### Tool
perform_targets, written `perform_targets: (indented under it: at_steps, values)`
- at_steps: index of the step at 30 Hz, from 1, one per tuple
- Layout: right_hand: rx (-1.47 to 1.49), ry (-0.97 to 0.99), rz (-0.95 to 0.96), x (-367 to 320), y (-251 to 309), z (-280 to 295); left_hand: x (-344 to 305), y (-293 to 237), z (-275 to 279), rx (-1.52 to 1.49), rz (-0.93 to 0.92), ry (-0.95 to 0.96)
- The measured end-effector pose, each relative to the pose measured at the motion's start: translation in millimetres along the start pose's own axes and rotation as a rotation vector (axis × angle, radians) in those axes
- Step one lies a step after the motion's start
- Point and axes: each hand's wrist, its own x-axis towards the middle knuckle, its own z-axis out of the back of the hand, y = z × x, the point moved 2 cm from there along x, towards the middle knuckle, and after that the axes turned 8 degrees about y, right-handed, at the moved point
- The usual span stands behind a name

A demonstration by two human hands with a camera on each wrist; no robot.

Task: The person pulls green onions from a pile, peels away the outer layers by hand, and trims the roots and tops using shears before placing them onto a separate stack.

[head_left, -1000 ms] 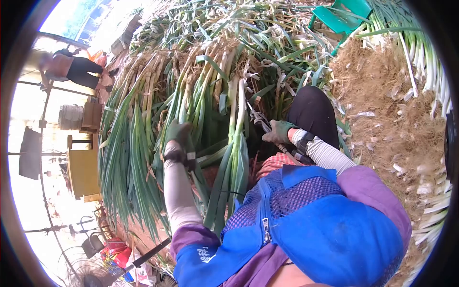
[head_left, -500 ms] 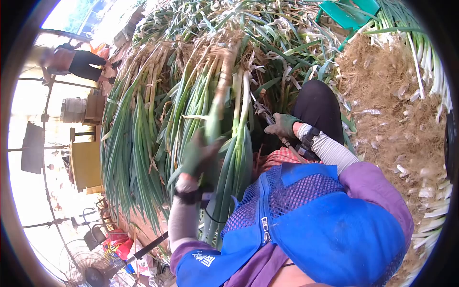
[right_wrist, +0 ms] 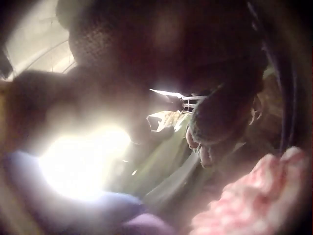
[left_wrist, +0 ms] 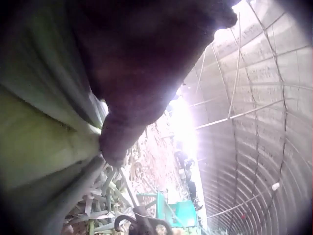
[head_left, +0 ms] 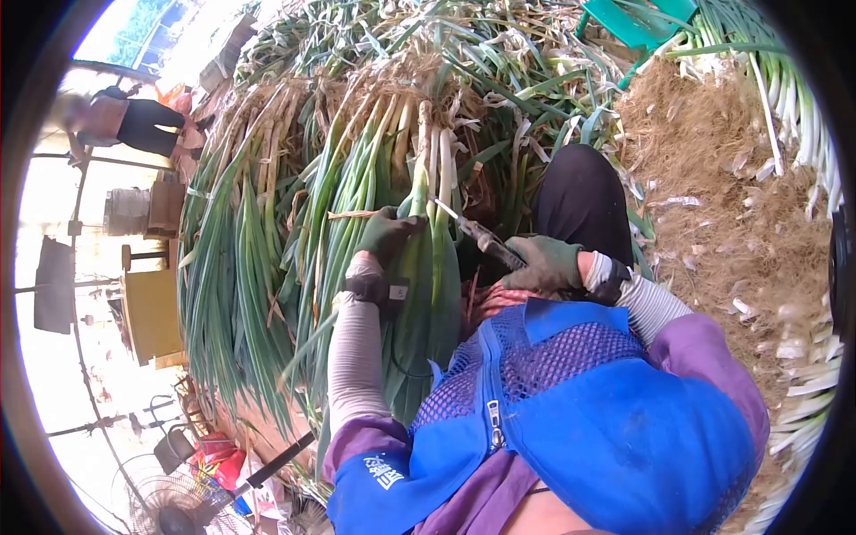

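Observation:
Gloved, my left hand (head_left: 390, 234) grips a green onion stalk (head_left: 419, 192) beside two pale stalks, roots upward, leaves hanging toward the vest. My right hand (head_left: 546, 264), also gloved, holds a slim tool (head_left: 489, 241) with a thin metal nozzle whose tip lies close to the stalk. In the left wrist view my dark left hand (left_wrist: 132, 63) is beside the large pale-green stalk (left_wrist: 44, 142), and the tool (left_wrist: 142, 220) points up at its fingertips. The right wrist view shows my right hand (right_wrist: 220, 117) dark and backlit, so its grip is hard to see there.
Bundled onions (head_left: 232, 267) hang at the left, and a heap of leaves (head_left: 357, 36) lies behind. Cut roots (head_left: 713, 205) cover the ground at the right, near a green plastic chair (head_left: 637, 22). A fan (head_left: 169, 508) and another person (head_left: 134, 120) are at the left.
My left hand has swung a stalk in from the left pile and holds it beside the two pale stalks. My right hand has turned the tool's nozzle toward it.

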Motion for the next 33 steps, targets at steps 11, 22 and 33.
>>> perform_targets:
  at_steps: [11, 22, 33]
  values:
    - [0.033, -0.118, -0.084, 42, -3, 14, 24, 17, -9, 0.228, -0.095, -0.191]
    - [0.090, -0.180, -0.199, 160, -25, 80, 36, 40, -7, 0.371, 0.029, -0.144]
    - [-0.214, -0.259, -0.222, 152, -10, 79, 18, 23, -34, 0.480, -0.141, -0.276]
